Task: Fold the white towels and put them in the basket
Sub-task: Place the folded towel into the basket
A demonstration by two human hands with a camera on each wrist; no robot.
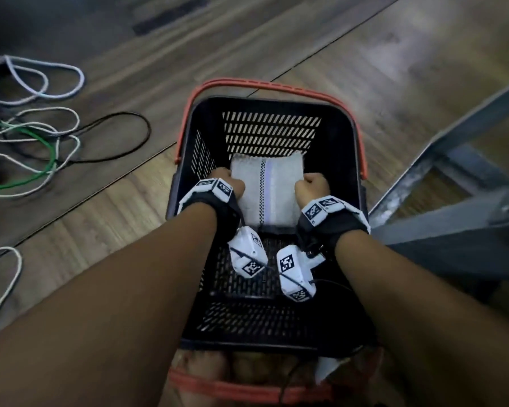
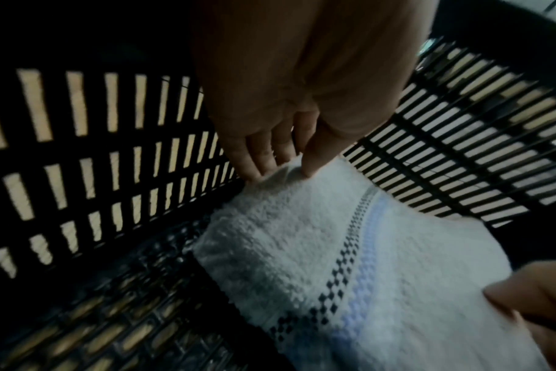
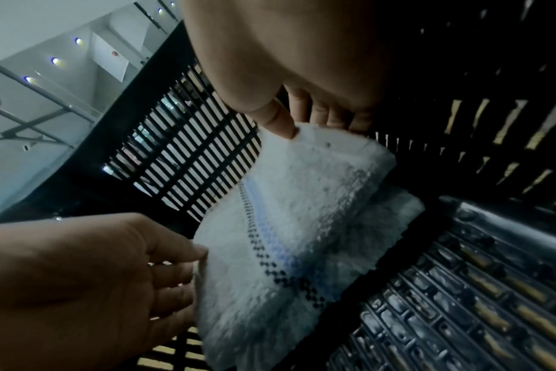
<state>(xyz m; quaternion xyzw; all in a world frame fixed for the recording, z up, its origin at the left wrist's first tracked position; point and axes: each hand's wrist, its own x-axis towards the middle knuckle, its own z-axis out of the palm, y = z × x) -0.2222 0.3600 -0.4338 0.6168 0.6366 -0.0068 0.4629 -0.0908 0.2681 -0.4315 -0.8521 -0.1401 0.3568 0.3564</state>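
Both hands (image 1: 229,183) (image 1: 311,188) gripping folded towel (image 1: 269,189) inside black basket (image 1: 343,136).

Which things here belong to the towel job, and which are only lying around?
Belong to the job:
folded white towel
black basket
left hand, holding the towel
right hand, holding the towel

Just lying about:
loose cables on the floor
grey metal frame
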